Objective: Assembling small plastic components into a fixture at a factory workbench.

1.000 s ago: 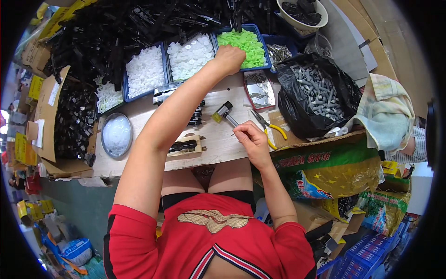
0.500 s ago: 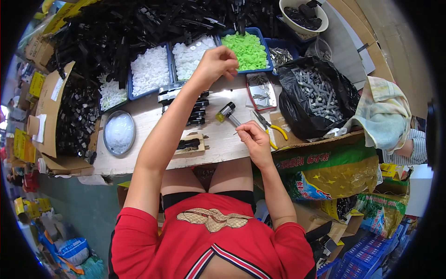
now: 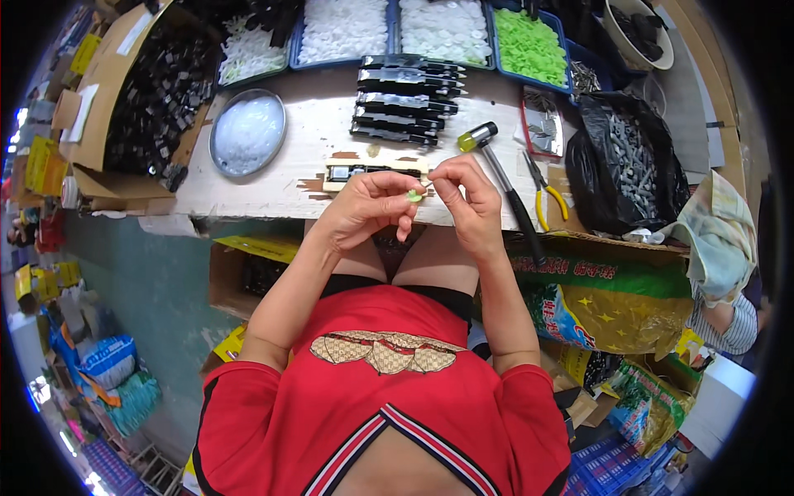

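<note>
Piece of green plastic (image 3: 414,197): pinched in my left hand (image 3: 361,211), low at the fingertips, over the near edge of the surface (image 3: 310,124).
Left hand: closed on that piece, come back from the tray of green pieces (image 3: 534,83) half a second ago.
Right hand (image 3: 473,197): thumb and finger pressed together on what looks to me like a thin pin (image 3: 427,183); its far end is too small to make out.
Change: my fingertips, apart a moment earlier, now almost meet, so green plastic and pin sit close together; I cannot tell whether they touch.
Holder (image 3: 413,164): pale, just beyond my left fingers, with a black part (image 3: 364,172) lying in it.
Row of black assemblies (image 3: 405,107): side by side beyond the holder, neither hand on them.
Tools: hammer (image 3: 517,207) just beside my right hand, yellow-handled pliers (image 3: 540,207) farther right.
Round dish (image 3: 238,174): off to the left, with white contents.
</note>
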A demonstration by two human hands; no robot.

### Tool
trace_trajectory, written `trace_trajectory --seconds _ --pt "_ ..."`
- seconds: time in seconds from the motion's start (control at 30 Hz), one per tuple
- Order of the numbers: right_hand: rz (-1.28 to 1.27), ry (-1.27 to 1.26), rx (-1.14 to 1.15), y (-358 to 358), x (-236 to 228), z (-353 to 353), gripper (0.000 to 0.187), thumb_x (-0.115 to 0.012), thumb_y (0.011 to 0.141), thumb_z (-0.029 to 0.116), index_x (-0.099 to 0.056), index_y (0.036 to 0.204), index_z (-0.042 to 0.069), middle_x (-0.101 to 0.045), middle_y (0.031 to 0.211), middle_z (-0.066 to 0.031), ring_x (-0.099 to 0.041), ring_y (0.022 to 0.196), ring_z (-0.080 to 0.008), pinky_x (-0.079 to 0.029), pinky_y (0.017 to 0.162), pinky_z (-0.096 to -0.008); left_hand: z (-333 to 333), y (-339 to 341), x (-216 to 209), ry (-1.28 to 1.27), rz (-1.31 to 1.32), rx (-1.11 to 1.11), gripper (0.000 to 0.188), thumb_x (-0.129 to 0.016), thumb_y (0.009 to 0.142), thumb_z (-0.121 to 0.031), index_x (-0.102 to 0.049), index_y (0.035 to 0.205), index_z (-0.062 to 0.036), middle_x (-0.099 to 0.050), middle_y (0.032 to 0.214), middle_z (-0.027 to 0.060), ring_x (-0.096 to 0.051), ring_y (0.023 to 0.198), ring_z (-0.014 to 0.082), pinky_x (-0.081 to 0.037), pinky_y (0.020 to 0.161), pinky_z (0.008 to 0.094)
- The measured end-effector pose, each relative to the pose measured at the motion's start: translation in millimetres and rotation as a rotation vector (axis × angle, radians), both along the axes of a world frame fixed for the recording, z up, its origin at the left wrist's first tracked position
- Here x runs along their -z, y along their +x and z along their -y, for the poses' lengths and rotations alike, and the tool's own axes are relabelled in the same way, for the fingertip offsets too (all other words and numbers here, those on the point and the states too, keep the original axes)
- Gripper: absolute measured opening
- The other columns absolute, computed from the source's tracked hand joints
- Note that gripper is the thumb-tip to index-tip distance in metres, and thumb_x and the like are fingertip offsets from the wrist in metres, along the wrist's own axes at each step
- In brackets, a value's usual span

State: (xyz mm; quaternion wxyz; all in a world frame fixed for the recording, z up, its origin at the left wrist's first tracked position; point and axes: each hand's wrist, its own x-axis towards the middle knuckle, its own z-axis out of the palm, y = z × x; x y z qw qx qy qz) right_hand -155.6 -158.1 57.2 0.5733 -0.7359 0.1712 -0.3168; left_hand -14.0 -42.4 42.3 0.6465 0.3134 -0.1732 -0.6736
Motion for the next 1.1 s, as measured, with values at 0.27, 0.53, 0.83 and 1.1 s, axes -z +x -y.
trace_trajectory --seconds 0.27,0.53,0.83,1.1 --pt "-0.019 0.095 -0.127 15.8 -10.5 -22.5 0.005 -0.055 0.085 0.002 -0.059 0.088 -0.001 -0.052 0.085 -0.0039 -0.048 0.075 -0.0102 -0.039 0.069 -0.0213 -31.7 9.0 3.8 0.012 0.076 -0.057 0.021 -0.061 0.083 -0.005 -0.06 0.103 0.0028 -0.064 0.079 0.0116 -0.063 0.061 0.0153 -0.054 0.053 0.0279" --pt "-0.066 0.194 -0.168 23.8 -2.5 -32.8 0.005 -0.057 0.084 0.004 -0.06 0.085 0.0 -0.054 0.083 -0.0045 -0.053 0.075 -0.0128 -0.041 0.067 -0.0231 -41.9 7.8 5.8 0.004 0.092 -0.138 0.018 -0.061 0.083 -0.006 -0.06 0.099 0.0028 -0.064 0.077 0.0119 -0.063 0.059 0.0157 -0.054 0.051 0.0279" --pt "-0.013 0.038 -0.006 29.8 3.8 -54.4 0.013 -0.058 0.082 0.001 -0.065 0.093 0.001 -0.057 0.086 -0.0075 -0.055 0.082 -0.017 -0.044 0.071 -0.0257 -43.9 -1.5 19.0 -0.025 0.016 -0.369 0.015 -0.061 0.084 -0.007 -0.061 0.096 0.0016 -0.064 0.077 0.0129 -0.061 0.058 0.0156 -0.053 0.049 0.0289" --pt "-0.061 -0.605 0.098 29.0 -0.3 -46.9 0.014 -0.067 0.069 0.004 -0.064 0.083 0.007 -0.057 0.076 -0.003 -0.051 0.07 -0.0196 -0.032 0.065 -0.0312 -39.4 -8.1 19.8 -0.059 0.086 -0.479 0.015 -0.061 0.084 -0.006 -0.062 0.097 0.0017 -0.064 0.078 0.0112 -0.06 0.059 0.0136 -0.052 0.049 0.0256"
